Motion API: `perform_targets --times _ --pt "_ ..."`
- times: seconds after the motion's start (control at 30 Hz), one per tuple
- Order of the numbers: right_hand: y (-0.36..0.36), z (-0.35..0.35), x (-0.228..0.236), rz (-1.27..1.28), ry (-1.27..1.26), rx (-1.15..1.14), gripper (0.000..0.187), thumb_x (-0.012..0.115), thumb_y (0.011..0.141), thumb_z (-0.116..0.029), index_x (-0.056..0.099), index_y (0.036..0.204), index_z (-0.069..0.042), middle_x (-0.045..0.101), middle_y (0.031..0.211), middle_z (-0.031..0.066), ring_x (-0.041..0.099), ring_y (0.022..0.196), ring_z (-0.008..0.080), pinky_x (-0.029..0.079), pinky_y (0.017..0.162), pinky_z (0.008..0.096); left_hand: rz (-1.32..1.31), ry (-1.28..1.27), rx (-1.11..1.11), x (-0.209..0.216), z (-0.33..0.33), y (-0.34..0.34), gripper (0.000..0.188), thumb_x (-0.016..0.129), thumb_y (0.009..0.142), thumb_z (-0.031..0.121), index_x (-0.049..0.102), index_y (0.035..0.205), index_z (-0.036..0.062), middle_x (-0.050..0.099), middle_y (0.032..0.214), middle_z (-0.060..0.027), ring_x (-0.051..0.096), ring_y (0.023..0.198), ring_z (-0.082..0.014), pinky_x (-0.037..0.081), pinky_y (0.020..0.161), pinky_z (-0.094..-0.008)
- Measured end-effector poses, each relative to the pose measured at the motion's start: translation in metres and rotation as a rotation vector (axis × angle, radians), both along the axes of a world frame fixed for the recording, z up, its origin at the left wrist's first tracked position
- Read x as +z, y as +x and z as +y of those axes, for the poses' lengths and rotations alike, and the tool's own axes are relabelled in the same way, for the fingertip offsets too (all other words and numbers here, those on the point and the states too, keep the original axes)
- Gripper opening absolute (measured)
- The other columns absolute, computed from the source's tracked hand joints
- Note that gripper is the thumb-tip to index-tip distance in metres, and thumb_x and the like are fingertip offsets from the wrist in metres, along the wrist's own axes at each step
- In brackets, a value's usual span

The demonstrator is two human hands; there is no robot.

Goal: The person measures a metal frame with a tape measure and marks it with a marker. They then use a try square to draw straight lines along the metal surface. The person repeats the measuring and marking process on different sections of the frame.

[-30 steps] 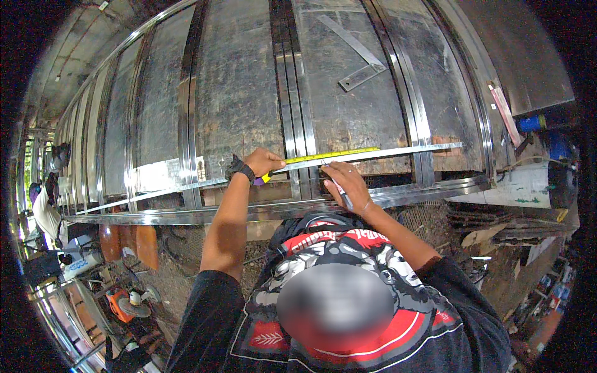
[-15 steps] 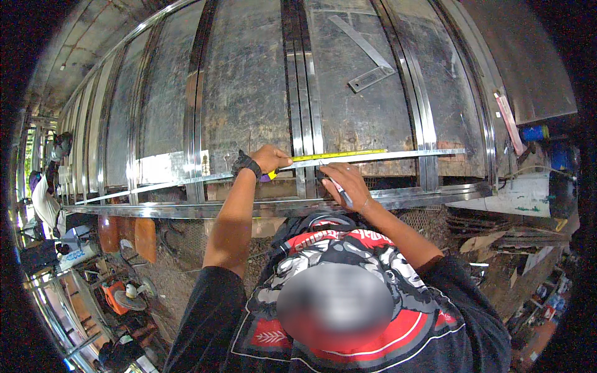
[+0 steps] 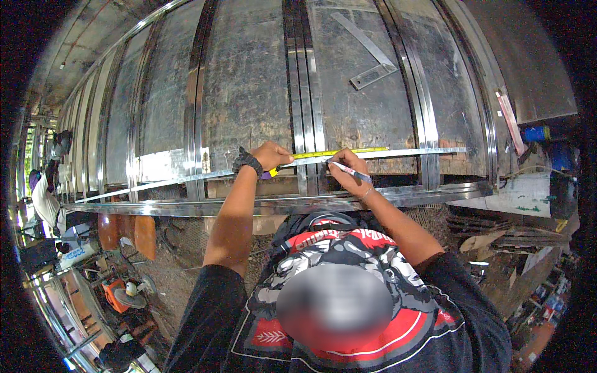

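Observation:
A long, thin metal strip (image 3: 398,153) lies crosswise over the shiny metal bars of a large frame. The yellow blade of a tape measure (image 3: 367,150) runs along it to the right. My left hand (image 3: 272,155) is closed on the tape measure, whose yellow and purple case shows partly below the fingers. My right hand (image 3: 349,169) pinches a marker pen (image 3: 359,176) with a pale barrel. The pen slants, with its dark tip at the strip just below the blade; whether it touches cannot be made out.
A metal try square (image 3: 375,76) rests on the dark panel (image 3: 245,81) beyond my hands. Paired metal bars (image 3: 303,93) cross the panel. Below left on the floor stands an orange power tool (image 3: 116,296). Stacked sheets (image 3: 497,231) lie at the right.
My right hand has turned and risen a little, bringing the pen's tip up to the strip. My left hand and the tape measure stay nearly in place.

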State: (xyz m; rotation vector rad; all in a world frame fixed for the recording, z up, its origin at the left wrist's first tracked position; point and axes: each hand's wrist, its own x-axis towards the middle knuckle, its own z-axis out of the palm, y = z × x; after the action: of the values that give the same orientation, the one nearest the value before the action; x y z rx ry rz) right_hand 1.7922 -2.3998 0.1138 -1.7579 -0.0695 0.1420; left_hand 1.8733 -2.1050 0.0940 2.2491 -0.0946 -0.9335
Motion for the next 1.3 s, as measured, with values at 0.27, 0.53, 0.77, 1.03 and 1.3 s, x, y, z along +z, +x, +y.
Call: perform_targets --times 0.27,0.53,0.77,1.03,1.3 --pt "0.005 -0.001 -0.012 -0.248 -0.119 0.016 0.018 0.075 0.082 -0.016 0.060 0.086 -0.005 0.062 0.076 0.0123 0.062 0.069 0.0263 0.049 0.065 0.0373 0.009 0.008 0.010 0.009 -0.005 0.001 0.032 0.079 0.086 0.035 0.079 0.103 0.0074 0.077 0.086 -0.0059 0.065 0.075 -0.0126 0.053 0.073 -0.0322" --pt "0.005 0.000 -0.002 -0.205 -0.206 0.014 0.019 0.075 0.083 -0.017 0.060 0.086 -0.005 0.064 0.078 0.0146 0.065 0.074 0.0303 0.051 0.068 0.0393 0.011 0.031 0.010 0.010 -0.005 0.001 0.032 0.080 0.086 0.034 0.080 0.103 0.0068 0.077 0.086 -0.0060 0.065 0.075 -0.0127 0.053 0.073 -0.0325" --pt "0.006 -0.002 0.002 -0.219 -0.220 0.045 0.018 0.074 0.085 -0.018 0.062 0.087 -0.005 0.064 0.078 0.0136 0.065 0.073 0.0272 0.051 0.068 0.0376 0.023 -0.001 0.022 0.003 -0.004 0.001 0.032 0.079 0.086 0.033 0.079 0.103 0.0060 0.077 0.090 -0.0070 0.067 0.080 -0.0140 0.053 0.077 -0.0327" --pt "0.003 -0.001 0.012 -0.025 -0.075 0.060 0.017 0.072 0.088 -0.019 0.064 0.093 -0.005 0.067 0.082 0.0095 0.064 0.077 0.0152 0.051 0.068 0.0322 -0.062 0.037 -0.031 0.014 -0.006 -0.003 0.036 0.077 0.086 0.041 0.080 0.100 0.0082 0.077 0.086 -0.0075 0.067 0.076 -0.0160 0.053 0.075 -0.0346" --pt "0.006 0.016 0.007 -0.149 -0.127 0.106 0.017 0.073 0.087 -0.016 0.063 0.092 -0.004 0.063 0.080 0.0124 0.064 0.073 0.0225 0.050 0.066 0.0358 0.039 0.131 -0.080 -0.004 -0.001 0.004 0.039 0.075 0.083 0.051 0.079 0.110 0.0226 0.076 0.110 -0.0085 0.071 0.100 -0.0279 0.052 0.091 -0.0407"
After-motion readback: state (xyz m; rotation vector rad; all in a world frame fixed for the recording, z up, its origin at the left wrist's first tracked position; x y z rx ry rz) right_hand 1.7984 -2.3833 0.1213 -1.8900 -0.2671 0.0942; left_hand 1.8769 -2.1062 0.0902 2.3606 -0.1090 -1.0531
